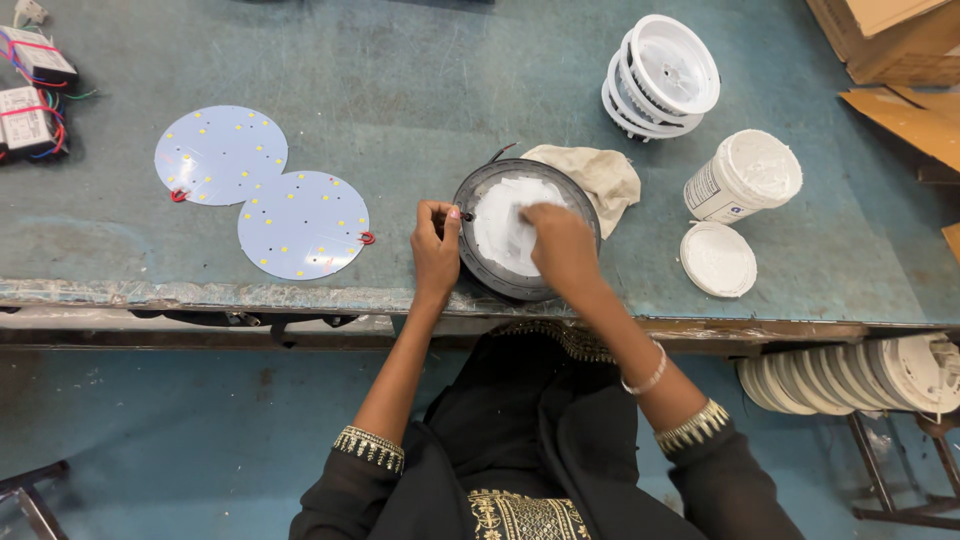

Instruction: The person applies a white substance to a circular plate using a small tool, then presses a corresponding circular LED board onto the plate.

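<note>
A round dark lamp housing (487, 277) lies near the front edge of the blue-green table (420, 90), its inside coated with white paste (498, 232). My left hand (436, 248) pinches the housing's left rim. My right hand (560, 245) rests flat inside the housing, fingers on the white paste. Two round white LED boards (302, 224) (220, 154) with small red wire loops lie to the left of my hands.
A crumpled beige cloth (600, 175) lies behind the housing. To the right stand an open white paste tub (742, 176), its lid (717, 259) and stacked white housings (660, 75). Wired driver boxes (30, 100) sit far left, cardboard boxes (895, 40) far right, more white housings (870, 375) below the table.
</note>
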